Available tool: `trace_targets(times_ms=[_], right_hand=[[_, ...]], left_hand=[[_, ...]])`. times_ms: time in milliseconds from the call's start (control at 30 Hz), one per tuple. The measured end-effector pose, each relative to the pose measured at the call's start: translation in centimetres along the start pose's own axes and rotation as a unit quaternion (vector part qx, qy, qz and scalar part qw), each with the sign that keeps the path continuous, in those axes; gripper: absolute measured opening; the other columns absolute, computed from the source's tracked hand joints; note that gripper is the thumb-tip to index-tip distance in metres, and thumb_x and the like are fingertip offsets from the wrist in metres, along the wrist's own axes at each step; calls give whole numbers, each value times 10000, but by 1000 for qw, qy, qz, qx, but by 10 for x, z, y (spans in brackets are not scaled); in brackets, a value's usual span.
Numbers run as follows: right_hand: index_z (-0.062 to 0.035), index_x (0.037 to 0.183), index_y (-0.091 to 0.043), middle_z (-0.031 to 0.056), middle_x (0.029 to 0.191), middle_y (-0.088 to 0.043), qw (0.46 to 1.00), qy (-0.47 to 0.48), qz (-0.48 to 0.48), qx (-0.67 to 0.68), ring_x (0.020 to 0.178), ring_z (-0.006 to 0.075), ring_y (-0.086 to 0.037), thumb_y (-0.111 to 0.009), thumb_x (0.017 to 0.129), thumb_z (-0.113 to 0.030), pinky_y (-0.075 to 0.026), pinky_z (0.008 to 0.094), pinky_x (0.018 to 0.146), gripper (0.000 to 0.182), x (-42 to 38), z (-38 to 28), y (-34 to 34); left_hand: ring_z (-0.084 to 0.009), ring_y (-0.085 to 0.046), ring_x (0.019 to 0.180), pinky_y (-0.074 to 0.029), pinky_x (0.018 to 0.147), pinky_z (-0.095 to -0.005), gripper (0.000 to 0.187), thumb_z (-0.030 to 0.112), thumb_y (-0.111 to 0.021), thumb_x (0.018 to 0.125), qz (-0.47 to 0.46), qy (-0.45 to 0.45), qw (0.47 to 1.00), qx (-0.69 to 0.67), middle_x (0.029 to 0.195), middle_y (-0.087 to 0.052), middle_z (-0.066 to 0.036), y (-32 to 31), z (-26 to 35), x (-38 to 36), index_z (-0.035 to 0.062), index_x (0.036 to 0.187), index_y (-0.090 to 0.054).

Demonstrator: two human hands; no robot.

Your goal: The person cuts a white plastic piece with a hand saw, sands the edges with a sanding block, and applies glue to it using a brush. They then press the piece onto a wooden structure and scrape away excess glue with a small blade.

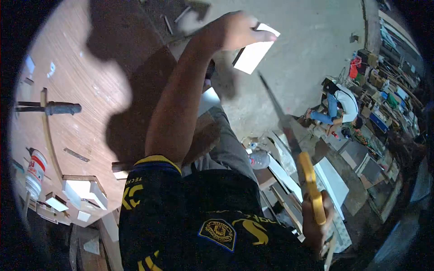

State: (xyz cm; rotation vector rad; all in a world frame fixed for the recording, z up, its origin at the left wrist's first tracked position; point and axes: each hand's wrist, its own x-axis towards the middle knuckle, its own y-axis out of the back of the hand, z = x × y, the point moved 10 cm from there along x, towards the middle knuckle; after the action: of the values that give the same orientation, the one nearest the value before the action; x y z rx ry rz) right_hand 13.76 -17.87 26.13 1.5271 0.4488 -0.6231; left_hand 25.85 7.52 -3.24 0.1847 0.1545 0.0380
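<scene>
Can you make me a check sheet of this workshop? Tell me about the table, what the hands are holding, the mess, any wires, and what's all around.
Surface: big round brown wooden board lying flat, partly in the person's shadow.
Job's things: small flat white rectangular panel held up; hand saw with yellow handle and long dark blade pointing up and away.
Clutter: small white box-shaped pieces, white plastic bucket with red label, black-handled tool on the board; white strips and a clear plastic bottle on the floor.
Grippers: left hand grips the panel; right hand grips the saw handle.
Cables: nothing seen.
Surroundings: grey concrete floor; another person sits beside crowded shelves.
</scene>
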Motion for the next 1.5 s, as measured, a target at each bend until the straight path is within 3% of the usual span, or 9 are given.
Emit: trace_targets(times_ms=[33,67,400,733,867,967,1267,1400,1500], right_hand=[[29,859,-549,47,699,-514,987,-41,38,154,593,139,-479,-731,820,-173,-393,278,539,275,3,28,3],[16,861,-556,33,734,-511,994,62,67,56,650,125,-478,-710,849,-203,-392,270,595,268,5,17,13],[-43,819,-504,-24,692,-482,973,32,38,225,624,61,-439,-680,885,-232,-366,222,565,266,4,73,-6],[-42,847,-465,-28,679,-463,901,370,18,225,619,48,-416,-648,880,-130,-347,221,544,206,-22,-10,-3],[-26,875,-519,137,657,-562,817,566,35,103,572,312,-593,-649,856,-105,-426,339,506,154,-29,-87,-38],[-22,922,-547,213,746,-619,738,663,78,97,685,433,-614,-624,873,-147,-476,433,539,155,-38,-131,-71],[-56,933,-498,211,728,-620,644,756,112,-22,655,414,-625,-554,925,-266,-497,504,551,218,2,-191,-182],[-70,927,-490,182,784,-637,583,808,84,-16,701,379,-638,-573,901,-233,-507,487,589,185,-22,-217,-185],[-69,922,-519,164,864,-643,565,818,81,-70,792,355,-643,-581,868,-183,-518,450,674,140,2,-233,-232]], left_hand=[[-223,-630,652,-490,634,-355,560,534,-609,853,34,-8,999,-16,734,-641,-155,11,-1,-3,-23,828,-665],[-223,-630,652,-490,634,-355,560,534,-609,853,40,-17,999,0,734,-641,-155,21,-1,-6,-23,828,-665],[-136,-609,670,-504,588,-300,485,445,-649,870,213,70,964,-145,785,-642,-99,99,-20,-78,1,1053,-584],[-208,-647,800,-543,673,-322,370,344,-499,956,304,76,694,-648,957,-653,-118,126,73,-224,60,1188,-545],[-209,-651,766,-549,669,-330,294,318,-485,956,387,84,668,-630,872,-662,-114,136,109,-297,72,1089,-578],[-278,-652,938,-554,842,-404,335,264,-466,955,424,-9,638,-642,990,-648,-188,146,134,-338,-29,1109,-516],[-260,-665,915,-551,869,-373,349,257,-454,945,511,-90,566,-640,1051,-638,-218,78,139,-459,-49,1109,-483],[-295,-649,915,-588,800,-355,351,139,-506,918,633,-117,429,-633,1053,-581,-227,25,138,-515,-104,1149,-403],[-281,-628,900,-588,797,-365,313,62,-481,919,675,-35,423,-603,1066,-541,-203,-35,123,-549,-88,1178,-388]])
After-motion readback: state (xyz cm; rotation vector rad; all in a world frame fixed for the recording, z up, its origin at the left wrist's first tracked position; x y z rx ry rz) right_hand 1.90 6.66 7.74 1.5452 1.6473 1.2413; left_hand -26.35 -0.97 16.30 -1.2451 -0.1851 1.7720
